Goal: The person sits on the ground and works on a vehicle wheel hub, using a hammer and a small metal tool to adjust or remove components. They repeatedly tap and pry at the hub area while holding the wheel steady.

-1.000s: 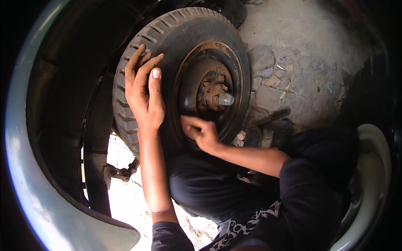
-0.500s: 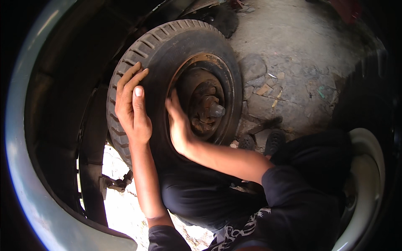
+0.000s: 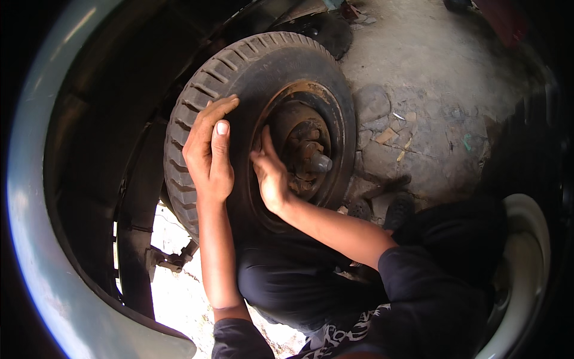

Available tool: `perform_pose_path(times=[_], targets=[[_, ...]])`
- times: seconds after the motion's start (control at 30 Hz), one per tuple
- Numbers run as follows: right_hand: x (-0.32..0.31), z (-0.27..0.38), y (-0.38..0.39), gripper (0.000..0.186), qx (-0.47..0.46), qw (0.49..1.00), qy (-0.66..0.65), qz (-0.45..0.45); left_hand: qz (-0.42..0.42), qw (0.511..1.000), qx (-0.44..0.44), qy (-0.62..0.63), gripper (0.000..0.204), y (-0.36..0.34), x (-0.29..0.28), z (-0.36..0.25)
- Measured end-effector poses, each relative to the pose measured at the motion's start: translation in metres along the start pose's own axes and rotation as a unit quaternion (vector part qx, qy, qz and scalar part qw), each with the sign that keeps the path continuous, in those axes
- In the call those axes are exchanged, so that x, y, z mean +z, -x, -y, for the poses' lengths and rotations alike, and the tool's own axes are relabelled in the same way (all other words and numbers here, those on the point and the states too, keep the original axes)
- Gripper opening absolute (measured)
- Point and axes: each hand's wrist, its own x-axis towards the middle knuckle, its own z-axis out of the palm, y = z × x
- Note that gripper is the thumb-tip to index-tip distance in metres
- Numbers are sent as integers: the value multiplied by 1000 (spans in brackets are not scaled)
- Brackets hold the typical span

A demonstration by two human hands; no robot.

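Observation:
A black tyre (image 3: pixel 230 66) with chunky tread stands upright inside the wheel arch, on a rusty rim (image 3: pixel 303 88). At its centre is a brown, dirty hub (image 3: pixel 311 157) with a grey, blunt end. Over the near left side of the tyre, my left hand (image 3: pixel 209 152) has its fingers stretched toward the sidewall and its thumb apart. Beside the rim's left edge, my right hand (image 3: pixel 271 179) is open, fingers pointing up and slightly blurred. Whether either palm presses on the rubber is hard to see. Neither hand holds a tool.
A pale blue-grey curved fender (image 3: pixel 36 239) wraps round the left. Dark metal parts (image 3: pixel 134 239) stand behind the tyre. On the right lies cracked concrete floor (image 3: pixel 430 78) with scraps and a brown chip (image 3: pixel 385 136). Dark shoes (image 3: pixel 399 210) and a pale curved panel (image 3: pixel 526 239) are lower right.
The wheel and both hands now appear farther right and slightly lower in view. My left fingers have bent more toward the sidewall. My right hand stays by the rim, its fingers slightly shifted.

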Motion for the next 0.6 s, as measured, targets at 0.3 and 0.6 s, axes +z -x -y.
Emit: perform_pose_path(times=[0.3, 0.6], targets=[[3, 60, -121, 61, 18, 969, -159, -187, 32, 999, 10, -11, 30, -3, -6, -6], [-23, 14, -112, 82, -23, 984, -82, -156, 36, 999, 12, -17, 29, 2, 0, -3]])
